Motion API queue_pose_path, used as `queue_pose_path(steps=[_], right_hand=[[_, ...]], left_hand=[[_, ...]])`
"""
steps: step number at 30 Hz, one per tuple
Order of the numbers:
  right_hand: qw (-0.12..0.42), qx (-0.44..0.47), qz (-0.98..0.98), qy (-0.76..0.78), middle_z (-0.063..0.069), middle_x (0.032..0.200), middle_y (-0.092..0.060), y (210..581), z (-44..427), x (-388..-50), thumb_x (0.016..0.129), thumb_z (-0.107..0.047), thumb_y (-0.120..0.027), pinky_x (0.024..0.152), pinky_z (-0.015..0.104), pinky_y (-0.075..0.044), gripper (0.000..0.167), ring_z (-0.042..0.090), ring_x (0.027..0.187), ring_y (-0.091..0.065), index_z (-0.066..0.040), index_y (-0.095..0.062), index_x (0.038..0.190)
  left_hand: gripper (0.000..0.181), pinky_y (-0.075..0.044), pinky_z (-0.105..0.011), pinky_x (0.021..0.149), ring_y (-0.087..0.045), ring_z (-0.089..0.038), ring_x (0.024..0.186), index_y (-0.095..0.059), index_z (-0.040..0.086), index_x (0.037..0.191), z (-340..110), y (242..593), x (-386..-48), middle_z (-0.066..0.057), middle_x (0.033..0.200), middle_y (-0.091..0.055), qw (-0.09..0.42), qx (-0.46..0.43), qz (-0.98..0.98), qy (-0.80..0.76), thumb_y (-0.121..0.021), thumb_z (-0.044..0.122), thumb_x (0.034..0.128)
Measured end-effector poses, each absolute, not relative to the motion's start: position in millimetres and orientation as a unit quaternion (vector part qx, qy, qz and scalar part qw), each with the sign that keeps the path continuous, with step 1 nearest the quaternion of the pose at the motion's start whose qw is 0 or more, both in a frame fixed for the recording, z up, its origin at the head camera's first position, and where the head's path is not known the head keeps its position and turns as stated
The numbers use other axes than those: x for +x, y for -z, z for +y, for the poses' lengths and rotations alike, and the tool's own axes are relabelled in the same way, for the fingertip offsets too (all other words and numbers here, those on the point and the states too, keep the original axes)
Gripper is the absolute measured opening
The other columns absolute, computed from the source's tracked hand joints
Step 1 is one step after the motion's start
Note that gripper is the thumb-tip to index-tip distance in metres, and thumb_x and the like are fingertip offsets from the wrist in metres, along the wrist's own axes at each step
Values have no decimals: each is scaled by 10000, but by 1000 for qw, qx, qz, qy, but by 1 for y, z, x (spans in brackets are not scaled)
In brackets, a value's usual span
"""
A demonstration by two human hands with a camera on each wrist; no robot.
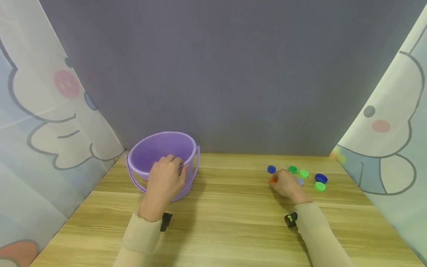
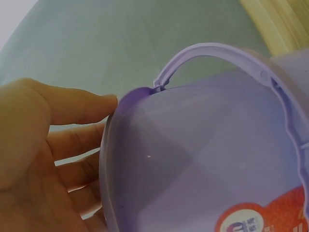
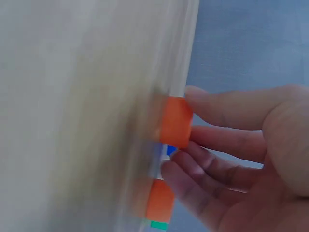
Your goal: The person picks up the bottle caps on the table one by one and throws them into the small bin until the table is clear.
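At the left of the table stands a purple bucket [image 1: 170, 142] with its handle hanging over the side. My left hand [image 1: 166, 178] grips the bucket's near rim; in the left wrist view the thumb lies at the outer edge and the fingers pass behind the rim. Farther right, my right hand [image 1: 285, 183] pinches an orange bottle cap [image 3: 176, 121] at the table surface between thumb and index finger. A second orange cap [image 3: 159, 200] lies close by the other fingertips in the right wrist view. The bucket's bottom is hidden.
Around the right hand lie a blue cap [image 1: 271, 169], a green cap [image 1: 292, 169], light green caps [image 1: 304, 173], a pale blue cap [image 1: 300, 181] and a dark blue cap [image 1: 321, 178]. A grey panel [image 1: 233, 81] stands behind the wooden table [image 1: 230, 211].
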State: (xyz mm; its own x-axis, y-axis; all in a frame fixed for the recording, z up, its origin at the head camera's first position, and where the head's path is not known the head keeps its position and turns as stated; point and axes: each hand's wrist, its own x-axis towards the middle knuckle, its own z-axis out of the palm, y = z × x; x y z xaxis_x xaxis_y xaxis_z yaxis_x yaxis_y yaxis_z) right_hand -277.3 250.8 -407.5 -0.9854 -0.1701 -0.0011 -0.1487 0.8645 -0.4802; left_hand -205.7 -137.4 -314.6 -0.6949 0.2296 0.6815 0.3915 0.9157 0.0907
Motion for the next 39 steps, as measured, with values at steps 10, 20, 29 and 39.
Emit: queue_pose_path(steps=[10, 20, 29, 39], right_hand=[[43, -75, 972, 219, 174, 1009, -667, 408, 253, -276, 848, -117, -785, 766, 430, -532, 331, 282, 885, -607, 85, -667, 1081], [51, -67, 965, 249, 126, 921, -662, 402, 258, -271, 866, -108, -758, 679, 364, -526, 323, 233, 784, -599, 97, -657, 1093], [59, -68, 964, 250, 104, 930, -670, 396, 258, -267, 888, -71, -703, 625, 329, -495, 352, 202, 735, -582, 93, -646, 1194], [41, -84, 963, 251, 186, 1051, -685, 394, 258, -268, 874, -96, -728, 719, 391, -525, 420, 251, 855, -600, 116, -634, 1223]], left_hand=[[103, -498, -439, 568, -586, -317, 641, -713, -24, 819, -137, 313, -204, -129, 746, -637, 353, -171, -913, 114, -759, 66, 833], [62, -496, -446, 580, -575, -320, 646, -704, -30, 827, -137, 313, -203, -131, 739, -625, 351, -170, -914, 113, -740, 21, 829], [56, -490, -442, 578, -570, -313, 647, -703, -35, 839, -137, 314, -203, -129, 746, -625, 347, -173, -915, 111, -743, 0, 822], [97, -493, -460, 614, -587, -337, 701, -712, -46, 897, -135, 313, -203, -140, 790, -630, 334, -176, -920, 105, -758, 6, 829]])
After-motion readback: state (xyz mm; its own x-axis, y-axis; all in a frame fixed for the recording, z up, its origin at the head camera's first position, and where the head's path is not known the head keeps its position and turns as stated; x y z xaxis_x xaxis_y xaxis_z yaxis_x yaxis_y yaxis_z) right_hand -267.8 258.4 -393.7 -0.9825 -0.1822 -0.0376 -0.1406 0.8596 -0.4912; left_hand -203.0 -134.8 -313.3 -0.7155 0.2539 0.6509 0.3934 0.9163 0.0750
